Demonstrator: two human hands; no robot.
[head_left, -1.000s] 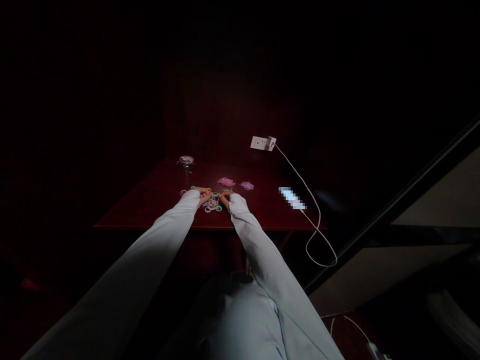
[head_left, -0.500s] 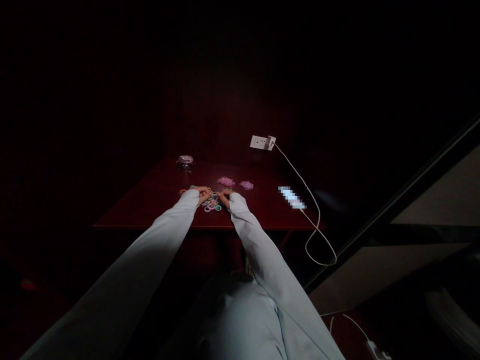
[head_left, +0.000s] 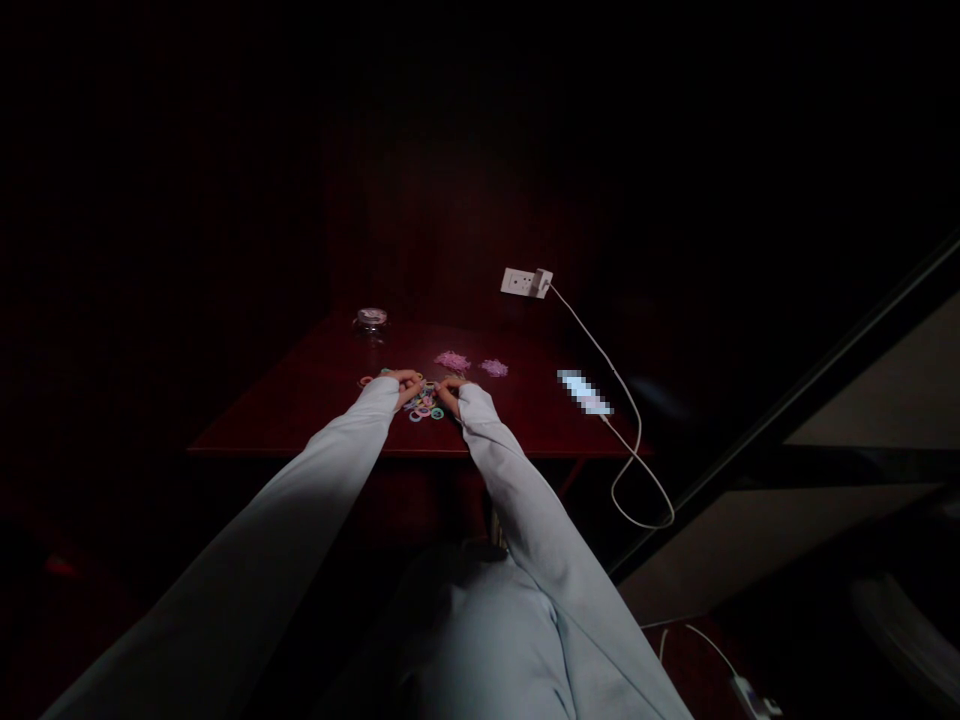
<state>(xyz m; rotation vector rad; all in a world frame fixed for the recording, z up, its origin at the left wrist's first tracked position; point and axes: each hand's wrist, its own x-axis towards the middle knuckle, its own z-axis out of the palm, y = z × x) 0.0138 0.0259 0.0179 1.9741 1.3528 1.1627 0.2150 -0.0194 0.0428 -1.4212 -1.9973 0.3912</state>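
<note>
A pile of small coloured rings, which look like hair ties, lies near the front edge of the dark red table. Over its left side is my left hand, fingers bent and drawn together. My right hand meets the pile from the right, with thumb and fingertips pinched. Whatever sits between the fingertips of either hand is too small to make out. Just beyond my hands are a heap of pink bands and a smaller heap of purple bands.
A clear jar with a pale lid stands at the table's back left. On the right lies a phone, its white cable looping past the table edge up to a wall socket. A power strip is low at the right.
Both hands stay at the ring pile, with only slight finger movement. The view has shifted a little; nothing else visibly differs.
</note>
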